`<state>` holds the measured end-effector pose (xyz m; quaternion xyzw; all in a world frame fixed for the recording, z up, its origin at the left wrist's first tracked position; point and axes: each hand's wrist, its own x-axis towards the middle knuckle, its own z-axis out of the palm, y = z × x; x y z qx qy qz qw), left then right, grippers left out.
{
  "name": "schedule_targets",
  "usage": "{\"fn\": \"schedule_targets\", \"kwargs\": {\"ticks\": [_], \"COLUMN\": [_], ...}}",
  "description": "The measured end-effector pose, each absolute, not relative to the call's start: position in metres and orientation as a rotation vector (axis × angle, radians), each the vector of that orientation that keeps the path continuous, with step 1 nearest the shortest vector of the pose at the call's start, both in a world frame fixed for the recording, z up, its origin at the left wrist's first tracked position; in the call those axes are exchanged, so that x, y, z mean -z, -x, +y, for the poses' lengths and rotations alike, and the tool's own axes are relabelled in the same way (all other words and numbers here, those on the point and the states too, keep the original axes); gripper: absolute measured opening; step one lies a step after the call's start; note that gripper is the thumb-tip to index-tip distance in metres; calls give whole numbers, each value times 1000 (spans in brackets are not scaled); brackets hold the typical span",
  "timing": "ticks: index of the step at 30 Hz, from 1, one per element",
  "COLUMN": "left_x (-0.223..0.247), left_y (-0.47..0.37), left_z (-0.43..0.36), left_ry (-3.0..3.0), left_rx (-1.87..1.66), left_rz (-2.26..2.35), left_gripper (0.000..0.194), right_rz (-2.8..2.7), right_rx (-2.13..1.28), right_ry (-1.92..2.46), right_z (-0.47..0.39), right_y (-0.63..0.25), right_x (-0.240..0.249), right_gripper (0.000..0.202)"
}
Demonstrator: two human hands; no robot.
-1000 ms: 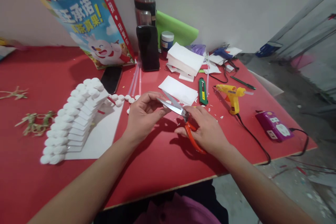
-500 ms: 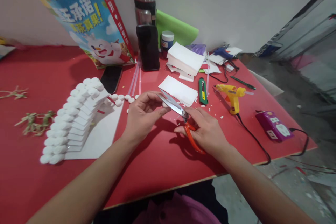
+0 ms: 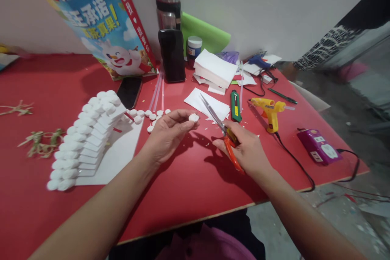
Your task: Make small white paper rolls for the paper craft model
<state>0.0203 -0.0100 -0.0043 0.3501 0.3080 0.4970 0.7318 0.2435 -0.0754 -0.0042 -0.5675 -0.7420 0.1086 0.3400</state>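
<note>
Right hand: in the near foreground, the right hand [image 3: 248, 150] grips the scissors [image 3: 214, 113] by their orange handles; the blades point away from the body and lie nearly together.
Left hand: alongside, the left hand [image 3: 166, 136] pinches the white disc [image 3: 193, 118] between thumb and fingers, above the red tabletop [image 3: 189, 195].
Change at the cut: in the earlier frame the blades lie across the disc; here they are drawn clear to its right, and the disc is exposed.
Left of the hands: the layered white model [image 3: 91, 142], edged with rounded white pieces, rests on a white sheet [image 3: 122, 158]; small white discs [image 3: 140, 113] lie between it and the left hand.
Right of the hands: the purple box [image 3: 318, 146] and the yellow glue gun [image 3: 269, 109] rest apart, each with a black cord.
Middle distance: the white card [image 3: 207, 103] lies just left of the green cutter [image 3: 235, 106], with white scraps near both.
Far row: the paper stack [image 3: 216, 67], lidded jar [image 3: 194, 48], upright black phone [image 3: 172, 55], metal flask [image 3: 167, 0] and printed bag [image 3: 106, 28] stand or lie near the wall.
Far right: a patterned sleeve [image 3: 330, 46] of another person now reaches farther into view, beside the tabletop's far corner.
</note>
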Motion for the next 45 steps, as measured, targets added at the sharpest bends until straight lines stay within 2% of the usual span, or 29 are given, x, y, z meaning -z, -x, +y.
{"fn": "schedule_targets", "kwargs": {"ticks": [9,30,45], "left_x": [-1,4,10], "left_y": [-16,-18,-17], "left_z": [-9,-9,-7], "left_ry": [-607,-643,-689], "left_rx": [-938,-938,-905], "left_rz": [579,589,544], "left_gripper": [28,20,21], "right_rz": [-2016,-2151,-2126], "right_rx": [-275,-107,-130], "right_ry": [1534,1504,1479], "right_z": [-76,-75,-77], "right_y": [-252,-238,-242], "right_x": [7,7,14], "right_gripper": [57,74,67]}}
